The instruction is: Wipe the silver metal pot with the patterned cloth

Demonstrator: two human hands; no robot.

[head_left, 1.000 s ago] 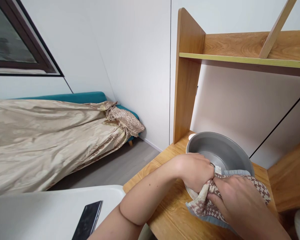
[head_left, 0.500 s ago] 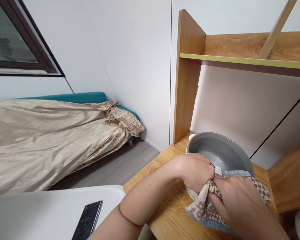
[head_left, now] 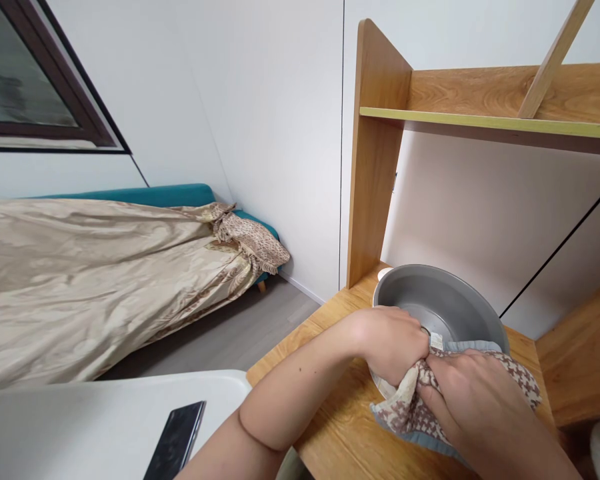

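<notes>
A grey metal bowl (head_left: 433, 297) rests on the wooden desk (head_left: 337, 427), against the white wall. A brown-and-white houndstooth cloth with a blue edge (head_left: 523, 383) is draped over the bowl's near rim. My left hand (head_left: 390, 340) is closed on the near rim of the bowl, fingers curled over the cloth's gathered end. Just to its right, my right hand (head_left: 473, 397) is closed round the bunched cloth, pressing it on the rim. The two hands touch each other.
A wooden shelf upright (head_left: 373, 153) and shelf board (head_left: 485, 120) rise behind the bowl. A dark phone (head_left: 175, 440) lies on a white table (head_left: 80, 420) at lower left. A bed with a beige cover (head_left: 105, 267) stands beyond a strip of grey floor.
Almost nothing moves. The cloth's lower edge under my right hand shifts slightly; both hands keep their grip at the bowl's rim.
</notes>
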